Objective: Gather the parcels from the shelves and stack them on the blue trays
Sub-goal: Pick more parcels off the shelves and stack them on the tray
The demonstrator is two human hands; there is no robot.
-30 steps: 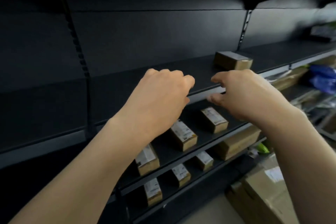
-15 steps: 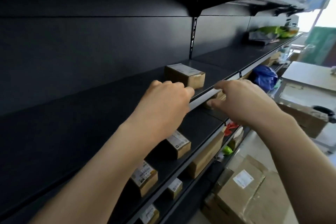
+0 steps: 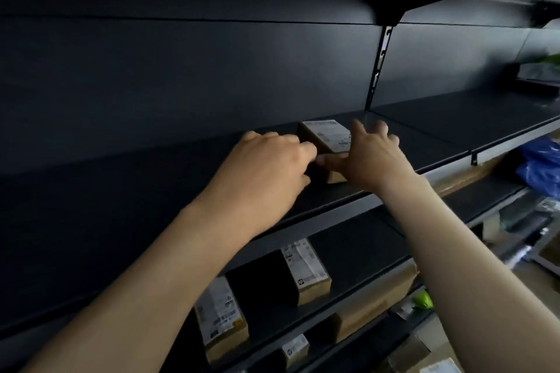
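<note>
On the upper black shelf [image 3: 454, 130], near its front edge, a brown parcel [image 3: 328, 142] with a white label lies flat. Left hand [image 3: 266, 166] sits at the parcel's left end, fingers curled against it; the back of the hand hides the grasp, so grip cannot be confirmed. Right hand [image 3: 374, 157] is spread wide, thumb laid along the parcel's near face, fingers raised at its right side. On the shelf below stand two labelled boxes [image 3: 306, 272] and [image 3: 221, 318], well apart. A blue bag [image 3: 542, 166] lies at far right.
</note>
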